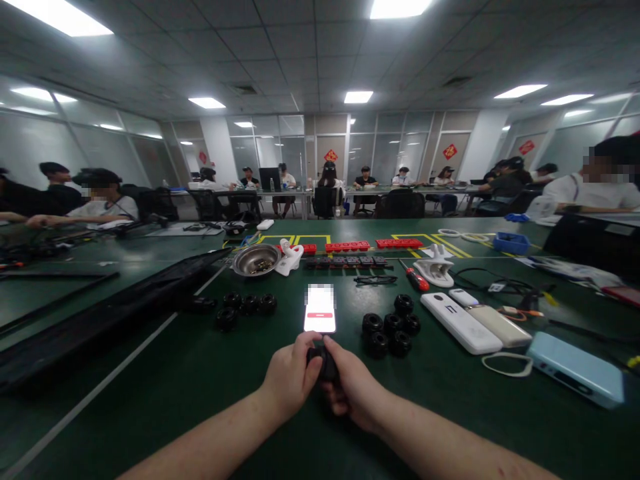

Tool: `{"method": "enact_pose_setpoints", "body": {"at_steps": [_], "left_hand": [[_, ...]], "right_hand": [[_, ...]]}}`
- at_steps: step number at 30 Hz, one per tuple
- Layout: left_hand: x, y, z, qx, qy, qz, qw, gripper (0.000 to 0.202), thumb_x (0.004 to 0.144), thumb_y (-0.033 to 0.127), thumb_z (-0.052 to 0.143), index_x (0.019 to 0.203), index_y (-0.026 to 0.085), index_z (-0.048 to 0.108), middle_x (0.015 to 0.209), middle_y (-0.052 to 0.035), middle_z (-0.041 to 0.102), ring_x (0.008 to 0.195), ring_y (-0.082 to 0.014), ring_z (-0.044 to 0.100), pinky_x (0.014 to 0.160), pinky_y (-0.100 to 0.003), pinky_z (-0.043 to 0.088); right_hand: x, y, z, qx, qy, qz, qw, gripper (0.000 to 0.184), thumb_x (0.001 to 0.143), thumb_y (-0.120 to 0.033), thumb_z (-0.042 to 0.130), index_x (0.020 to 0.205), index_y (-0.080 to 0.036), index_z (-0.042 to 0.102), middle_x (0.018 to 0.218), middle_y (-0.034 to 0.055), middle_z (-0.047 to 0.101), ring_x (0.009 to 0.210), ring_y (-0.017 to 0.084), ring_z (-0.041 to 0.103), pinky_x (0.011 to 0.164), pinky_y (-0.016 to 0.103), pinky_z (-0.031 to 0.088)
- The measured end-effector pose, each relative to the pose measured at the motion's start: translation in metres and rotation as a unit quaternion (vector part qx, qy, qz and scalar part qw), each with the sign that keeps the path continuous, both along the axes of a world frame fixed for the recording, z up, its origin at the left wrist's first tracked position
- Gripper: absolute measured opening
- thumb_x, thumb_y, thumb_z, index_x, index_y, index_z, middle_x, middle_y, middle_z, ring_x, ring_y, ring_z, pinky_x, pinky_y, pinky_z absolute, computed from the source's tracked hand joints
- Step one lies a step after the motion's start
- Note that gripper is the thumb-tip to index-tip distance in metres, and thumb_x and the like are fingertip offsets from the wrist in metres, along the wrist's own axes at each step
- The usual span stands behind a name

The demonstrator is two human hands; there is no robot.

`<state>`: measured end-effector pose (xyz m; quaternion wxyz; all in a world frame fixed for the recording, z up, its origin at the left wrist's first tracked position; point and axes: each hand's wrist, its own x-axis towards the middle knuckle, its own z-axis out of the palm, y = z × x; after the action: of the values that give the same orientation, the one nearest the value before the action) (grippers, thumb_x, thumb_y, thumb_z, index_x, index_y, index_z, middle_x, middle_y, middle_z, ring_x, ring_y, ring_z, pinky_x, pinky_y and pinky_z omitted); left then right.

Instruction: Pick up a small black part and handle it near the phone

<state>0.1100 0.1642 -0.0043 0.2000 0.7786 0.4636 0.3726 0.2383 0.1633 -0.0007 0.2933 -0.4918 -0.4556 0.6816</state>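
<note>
While a small, dark, rounded object is gripped between the nearly closed fingers of left hand and right hand, a glowing, white-screened phone is seen just beyond the fingertips, above a green tabletop. Two-handed handling appears under way; a steady grip is seemingly needed next.

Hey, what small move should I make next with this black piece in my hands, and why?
Perhaps steady the black piece with your right hand and loosen your left hand slightly to see it better, since both hands hold it and cover much of its surface.
</note>
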Motion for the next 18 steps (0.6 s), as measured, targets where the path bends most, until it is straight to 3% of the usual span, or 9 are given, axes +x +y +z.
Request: {"method": "enact_pose_setpoints", "body": {"at_steps": [1, 3, 6, 8, 10, 12, 14, 16, 18], "left_hand": [[0.002, 0.000, 0.000, -0.017, -0.022, 0.001, 1.000, 0.030, 0.079, 0.038, 0.032, 0.099, 0.018, 0.041, 0.064, -0.0008, 0.052, 0.058, -0.0164, 0.050, 0.058, -0.029, 0.035], [0.010, -0.002, 0.006, -0.094, -0.119, 0.017, 0.988, 0.027, 0.080, 0.038, 0.028, 0.092, 0.019, 0.042, 0.064, 0.0000, 0.051, 0.058, -0.0149, 0.050, 0.055, -0.026, 0.037], [0.019, -0.005, 0.017, -0.311, -0.248, 0.081, 0.914, 0.030, 0.081, 0.040, 0.023, 0.080, 0.019, 0.045, 0.064, 0.0009, 0.049, 0.050, -0.0115, 0.046, 0.043, -0.021, 0.032], [0.018, -0.006, 0.020, -0.403, -0.262, 0.100, 0.871, 0.034, 0.079, 0.044, 0.023, 0.082, 0.019, 0.045, 0.061, 0.0021, 0.047, 0.043, -0.0097, 0.042, 0.038, -0.020, 0.027], [0.011, -0.004, 0.016, -0.348, -0.256, 0.090, 0.897, 0.034, 0.079, 0.046, 0.024, 0.090, 0.020, 0.044, 0.069, 0.0001, 0.051, 0.050, -0.0120, 0.048, 0.043, -0.022, 0.033], [0.002, -0.002, 0.010, -0.203, -0.188, 0.043, 0.960, 0.034, 0.078, 0.046, 0.030, 0.099, 0.020, 0.041, 0.078, -0.0032, 0.055, 0.067, -0.0168, 0.052, 0.057, -0.027, 0.040], [-0.006, -0.001, 0.006, -0.086, -0.072, 0.000, 0.994, 0.037, 0.076, 0.043, 0.037, 0.105, 0.019, 0.040, 0.079, -0.0046, 0.056, 0.072, -0.0197, 0.052, 0.065, -0.031, 0.039], [-0.008, -0.001, 0.006, -0.036, 0.004, -0.010, 0.999, 0.038, 0.076, 0.041, 0.038, 0.106, 0.018, 0.040, 0.076, -0.0044, 0.056, 0.070, -0.0200, 0.051, 0.066, -0.033, 0.037], [-0.006, -0.002, 0.009, -0.050, -0.002, -0.004, 0.999, 0.036, 0.078, 0.041, 0.036, 0.106, 0.019, 0.041, 0.074, -0.0035, 0.056, 0.068, -0.0190, 0.052, 0.064, -0.032, 0.037]], "right_hand": [[0.000, 0.001, -0.001, 0.041, -0.013, -0.019, 0.999, 0.040, 0.079, -0.054, 0.018, 0.081, -0.020, 0.039, 0.047, -0.0065, 0.035, 0.036, 0.008, 0.031, 0.037, 0.019, 0.026], [0.003, 0.003, -0.002, 0.230, -0.091, -0.045, 0.968, 0.031, 0.079, -0.047, 0.030, 0.081, -0.019, 0.042, 0.057, -0.0018, 0.045, 0.048, 0.012, 0.043, 0.047, 0.025, 0.036], [0.015, 0.005, 0.004, 0.505, -0.239, 0.043, 0.828, 0.030, 0.068, -0.037, 0.054, 0.089, -0.016, 0.050, 0.082, 0.0070, 0.056, 0.076, 0.020, 0.050, 0.070, 0.035, 0.039], [0.021, 0.003, 0.010, 0.548, -0.277, 0.079, 0.785, 0.036, 0.068, -0.033, 0.057, 0.099, -0.017, 0.049, 0.094, 0.0088, 0.055, 0.086, 0.023, 0.048, 0.077, 0.038, 0.037], [0.022, 0.000, 0.013, 0.496, -0.252, 0.063, 0.829, 0.041, 0.071, -0.036, 0.054, 0.108, -0.020, 0.044, 0.097, 0.0076, 0.055, 0.085, 0.021, 0.050, 0.075, 0.035, 0.039], [0.018, -0.001, 0.012, 0.338, -0.174, 0.056, 0.923, 0.041, 0.079, -0.048, 0.037, 0.107, -0.019, 0.041, 0.077, 0.0047, 0.057, 0.062, 0.016, 0.053, 0.058, 0.031, 0.043], [0.013, -0.001, 0.007, 0.154, -0.077, 0.068, 0.983, 0.051, 0.080, -0.056, 0.016, 0.101, -0.016, 0.042, 0.052, -0.0024, 0.048, 0.037, 0.010, 0.040, 0.039, 0.024, 0.036], [0.009, 0.001, 0.002, 0.064, -0.019, 0.064, 0.996, 0.056, 0.079, -0.058, 0.010, 0.095, -0.016, 0.043, 0.045, -0.0067, 0.038, 0.032, 0.008, 0.030, 0.033, 0.020, 0.028], [0.010, 0.003, 0.000, 0.139, -0.039, 0.038, 0.989, 0.046, 0.081, -0.054, 0.021, 0.092, -0.017, 0.045, 0.050, -0.0047, 0.041, 0.038, 0.009, 0.036, 0.038, 0.020, 0.032]]}}
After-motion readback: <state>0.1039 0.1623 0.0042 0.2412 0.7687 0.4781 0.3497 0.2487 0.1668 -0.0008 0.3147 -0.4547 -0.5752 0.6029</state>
